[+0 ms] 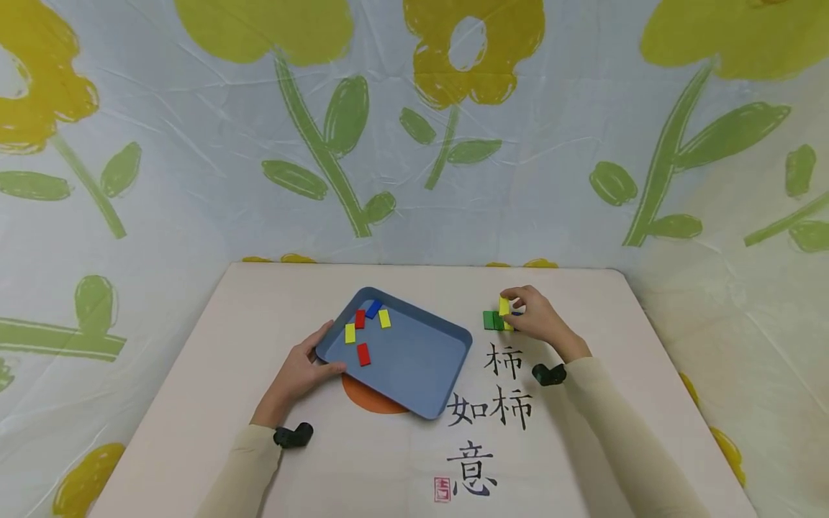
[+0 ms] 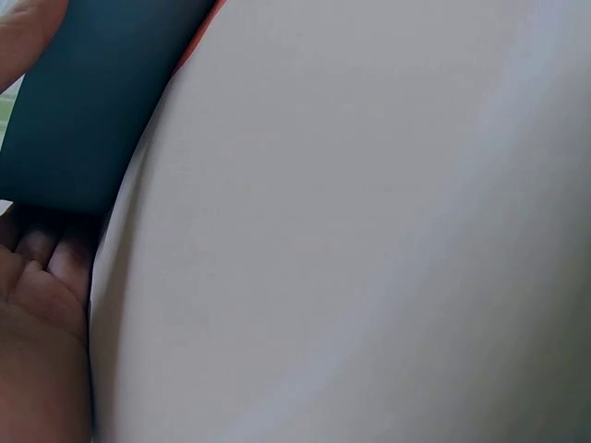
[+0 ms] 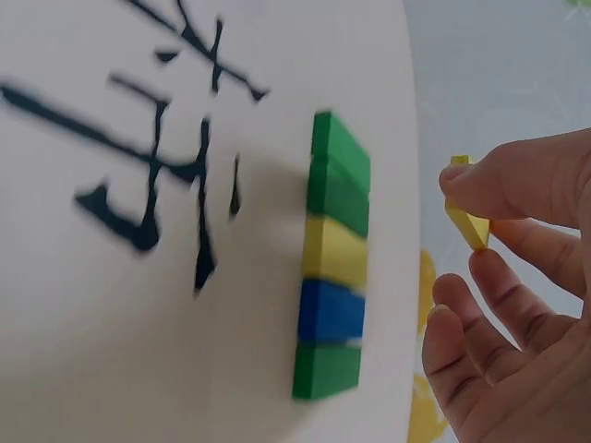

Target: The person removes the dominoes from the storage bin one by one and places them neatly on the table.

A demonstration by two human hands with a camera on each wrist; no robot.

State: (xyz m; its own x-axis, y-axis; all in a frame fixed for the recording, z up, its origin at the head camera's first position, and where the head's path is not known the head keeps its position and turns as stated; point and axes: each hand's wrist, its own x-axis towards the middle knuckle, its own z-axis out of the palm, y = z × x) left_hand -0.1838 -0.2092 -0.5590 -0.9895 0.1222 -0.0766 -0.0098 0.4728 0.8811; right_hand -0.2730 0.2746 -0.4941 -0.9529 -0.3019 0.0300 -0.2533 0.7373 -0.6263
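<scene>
My right hand (image 1: 536, 314) pinches a small yellow block (image 3: 469, 221) between thumb and fingers, raised above a row of blocks. In the right wrist view that row shows green blocks (image 3: 337, 198), a yellow block (image 3: 335, 249) and a blue block (image 3: 331, 310) side by side, with another green block (image 3: 327, 371) at the near end. My left hand (image 1: 299, 373) grips the left corner of a blue-grey tray (image 1: 414, 360), its thumb at the near edge. Red blocks (image 1: 363, 354), yellow blocks (image 1: 350, 333) and a blue block (image 1: 373, 309) lie in the tray's left part.
Black brush characters (image 1: 471, 467) and a red seal mark (image 1: 442, 489) are on the pale table covering (image 1: 363, 467). Part of an orange shape (image 1: 372, 399) shows under the tray. A flower-printed cloth (image 1: 544, 180) rises behind the table.
</scene>
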